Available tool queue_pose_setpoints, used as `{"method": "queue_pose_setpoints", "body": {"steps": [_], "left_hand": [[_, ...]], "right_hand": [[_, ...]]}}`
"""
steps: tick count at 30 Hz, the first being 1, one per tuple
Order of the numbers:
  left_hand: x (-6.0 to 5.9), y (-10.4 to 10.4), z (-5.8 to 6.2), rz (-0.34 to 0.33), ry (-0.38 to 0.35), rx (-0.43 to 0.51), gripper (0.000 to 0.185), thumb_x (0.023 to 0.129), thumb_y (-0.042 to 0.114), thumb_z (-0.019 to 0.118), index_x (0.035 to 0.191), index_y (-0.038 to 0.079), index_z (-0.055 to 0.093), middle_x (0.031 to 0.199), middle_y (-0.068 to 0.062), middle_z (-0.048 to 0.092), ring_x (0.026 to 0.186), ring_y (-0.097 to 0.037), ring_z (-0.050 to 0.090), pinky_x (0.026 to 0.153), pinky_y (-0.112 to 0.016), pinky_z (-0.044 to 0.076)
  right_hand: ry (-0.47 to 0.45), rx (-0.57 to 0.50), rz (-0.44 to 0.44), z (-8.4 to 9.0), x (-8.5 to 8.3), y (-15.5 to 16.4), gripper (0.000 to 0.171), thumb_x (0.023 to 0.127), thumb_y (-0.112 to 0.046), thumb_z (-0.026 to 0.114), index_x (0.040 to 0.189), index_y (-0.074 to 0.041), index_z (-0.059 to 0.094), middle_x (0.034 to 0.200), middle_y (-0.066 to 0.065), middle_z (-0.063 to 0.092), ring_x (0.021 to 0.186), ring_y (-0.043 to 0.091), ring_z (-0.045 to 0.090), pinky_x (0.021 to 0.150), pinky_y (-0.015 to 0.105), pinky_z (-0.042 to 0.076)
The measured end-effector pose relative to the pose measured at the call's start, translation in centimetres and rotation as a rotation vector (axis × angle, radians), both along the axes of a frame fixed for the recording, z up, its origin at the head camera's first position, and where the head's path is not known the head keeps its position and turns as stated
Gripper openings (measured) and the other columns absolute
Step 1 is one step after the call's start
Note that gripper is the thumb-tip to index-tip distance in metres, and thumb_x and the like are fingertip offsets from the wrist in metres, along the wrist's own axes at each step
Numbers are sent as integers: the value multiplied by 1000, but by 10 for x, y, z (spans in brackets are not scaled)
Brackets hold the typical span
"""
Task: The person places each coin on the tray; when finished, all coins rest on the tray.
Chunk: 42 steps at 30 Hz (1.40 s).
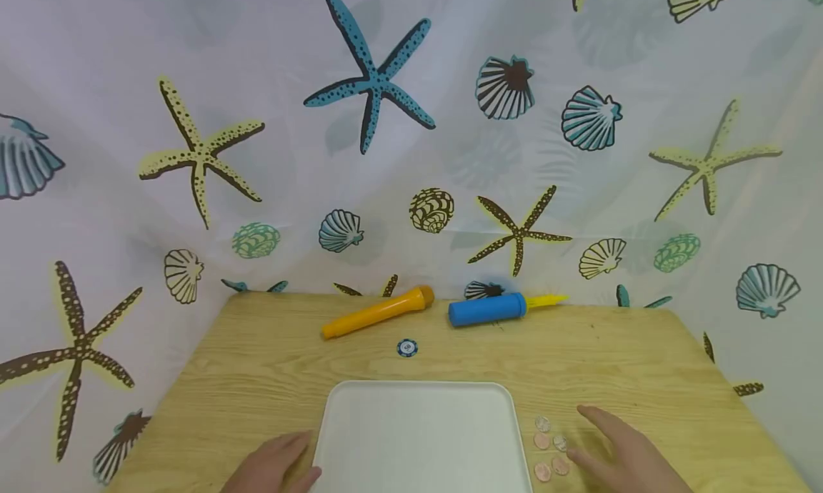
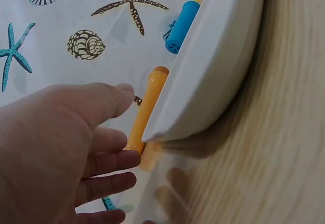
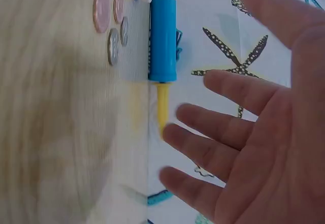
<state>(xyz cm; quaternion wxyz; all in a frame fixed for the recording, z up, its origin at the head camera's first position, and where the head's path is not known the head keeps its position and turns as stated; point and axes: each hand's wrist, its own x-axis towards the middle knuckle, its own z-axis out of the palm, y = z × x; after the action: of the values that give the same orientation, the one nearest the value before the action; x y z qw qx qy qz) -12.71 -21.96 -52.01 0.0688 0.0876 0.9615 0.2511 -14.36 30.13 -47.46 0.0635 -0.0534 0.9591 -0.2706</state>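
Observation:
A white tray lies at the front middle of the wooden table. My left hand is beside its left edge, fingers relaxed and holding nothing; the left wrist view shows the thumb apart from the fingers. To the right of the tray, several copper and silver coins lie flat in a loose group. Close by on their right is my right hand, its fingers spread and the palm bare in the right wrist view. One fingertip comes near the silver coin in the head view.
At the back of the table lie an orange microphone-shaped thing and a blue hand pump with a yellow nozzle. A dark blue and white poker chip sits behind the tray. A cloth printed with starfish and shells hangs around the table.

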Motion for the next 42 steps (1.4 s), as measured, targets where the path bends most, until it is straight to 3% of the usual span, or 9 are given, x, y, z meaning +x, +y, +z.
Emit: {"method": "queue_pose_setpoints", "body": {"steps": [2, 6, 11, 15, 18, 26, 28, 35, 42], "left_hand": [[-1, 3, -3, 1, -8, -2, 68, 92, 51, 69, 134, -3, 62, 132, -16, 63, 124, -42, 55, 103, -60, 42], [-2, 6, -10, -16, -2, 3, 62, 92, 45, 71, 133, -1, 63, 129, -13, 64, 122, -40, 57, 101, -59, 43], [1, 6, -19, -29, 138, 43, 54, 93, 40, 71, 131, 2, 66, 125, -9, 67, 117, -35, 61, 97, -56, 48], [4, 6, -26, -27, 304, 65, 44, 93, 33, 72, 127, 5, 71, 118, -3, 70, 110, -30, 64, 90, -52, 52], [5, 6, -29, -24, 375, 75, 40, 92, 29, 73, 124, 6, 72, 115, -2, 71, 106, -30, 65, 86, -52, 52], [6, 4, -36, -25, 456, 72, 38, 88, 26, 76, 121, 7, 74, 112, 1, 71, 103, -27, 65, 82, -50, 52], [6, 3, -39, -28, 493, 69, 37, 87, 25, 78, 119, 8, 75, 110, 2, 71, 102, -25, 65, 80, -48, 52], [9, 4, -43, 11, 439, 114, 33, 89, 24, 75, 120, 11, 76, 112, 5, 71, 105, -25, 64, 84, -53, 50], [6, 3, -43, 5, 504, 118, 34, 87, 21, 78, 120, 13, 76, 112, 7, 71, 103, -19, 64, 82, -52, 52]], "right_hand": [[-74, -44, -37, 0, -10, -6, 68, 91, -53, 70, 141, -7, 58, 133, 14, 63, 116, 34, 61, 93, 54, 51], [-98, -97, -50, -6, -28, -16, 50, 92, -43, 73, 129, -9, 68, 106, -1, 69, 92, 14, 62, 79, 37, 54], [-83, -129, 31, -16, -42, -22, 35, 94, -26, 72, 122, -6, 70, 87, -4, 64, 74, 13, 55, 66, 27, 48], [-98, -115, 130, -19, -49, -24, 26, 96, -18, 68, 119, -7, 72, 86, -3, 61, 73, 15, 53, 64, 27, 45], [-108, -86, 172, -19, -53, -26, 22, 95, -15, 67, 115, -12, 74, 88, -2, 61, 77, 16, 52, 69, 31, 46], [-161, -59, 62, -13, -54, -37, 23, 87, -7, 73, 109, -13, 76, 99, -1, 64, 88, 18, 54, 83, 43, 51], [-174, -56, 39, -14, -53, -38, 24, 87, -5, 71, 108, -13, 75, 94, -1, 62, 84, 18, 53, 79, 40, 49], [-261, -85, -6, -16, -54, -39, 21, 88, -4, 71, 108, -11, 72, 89, 1, 59, 80, 19, 52, 73, 36, 46], [-276, -132, 12, -17, -59, -38, 17, 87, -6, 73, 102, -6, 66, 84, 5, 56, 73, 20, 51, 67, 34, 44]]}}
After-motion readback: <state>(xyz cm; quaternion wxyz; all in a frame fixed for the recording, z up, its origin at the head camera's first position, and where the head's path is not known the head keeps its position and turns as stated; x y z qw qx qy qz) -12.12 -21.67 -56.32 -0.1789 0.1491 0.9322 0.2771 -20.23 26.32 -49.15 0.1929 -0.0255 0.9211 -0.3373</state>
